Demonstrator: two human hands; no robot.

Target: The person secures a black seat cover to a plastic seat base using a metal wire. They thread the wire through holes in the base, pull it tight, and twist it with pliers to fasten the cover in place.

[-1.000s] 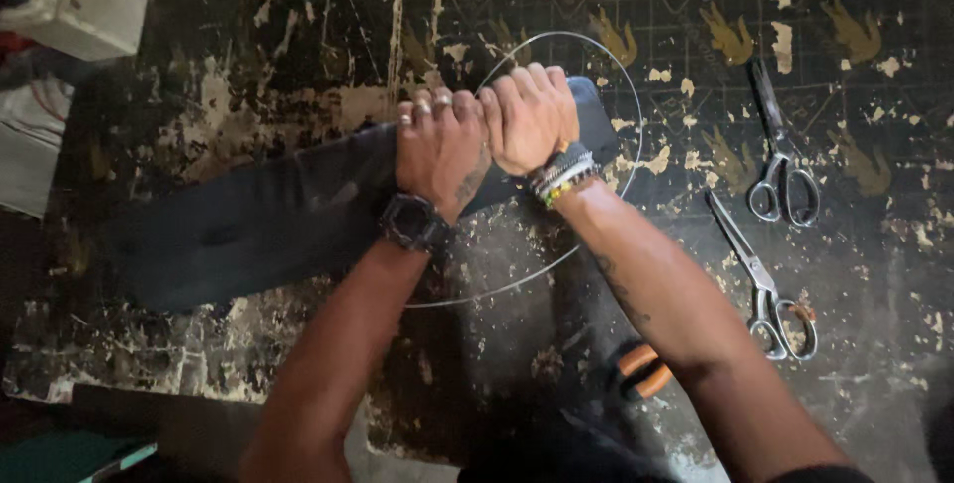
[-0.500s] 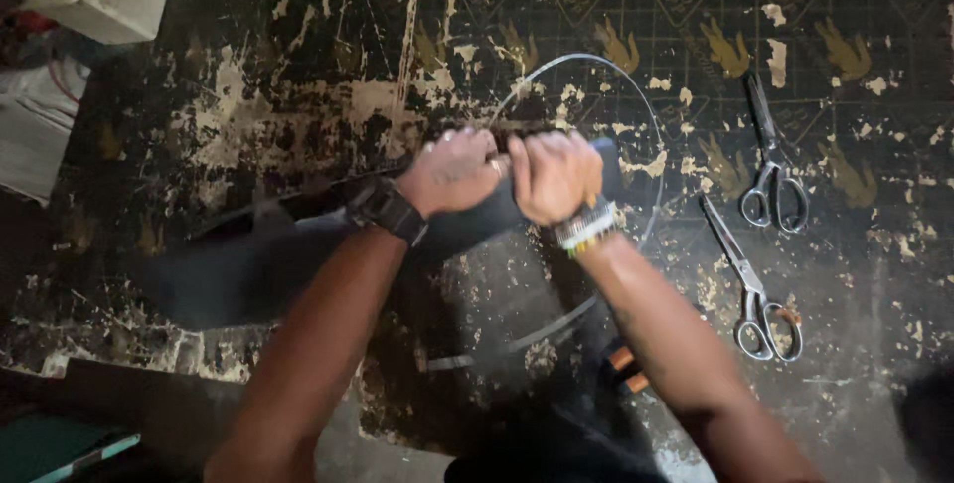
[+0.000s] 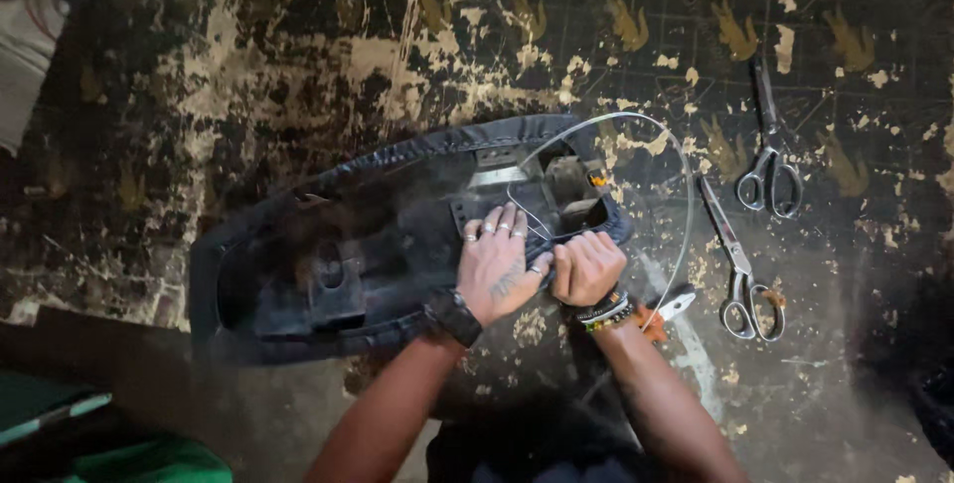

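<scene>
At frame centre, the left hand [image 3: 499, 266] is pressing flat on the upturned seat shell [image 3: 378, 244]; the right hand [image 3: 586, 266], clenched, is gripping its edge and the wire [image 3: 686, 195].

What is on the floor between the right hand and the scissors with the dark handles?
In the head view, another pair of scissors lies between the right hand and the dark-handled scissors.

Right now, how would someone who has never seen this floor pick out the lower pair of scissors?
Start at the big black seat base lying on the worn patterned floor, then look right past the right hand. Two pairs of scissors lie there; the lower scissors sit nearer the hand and have brownish wrapping on one handle loop, unlike the upper scissors.
</scene>
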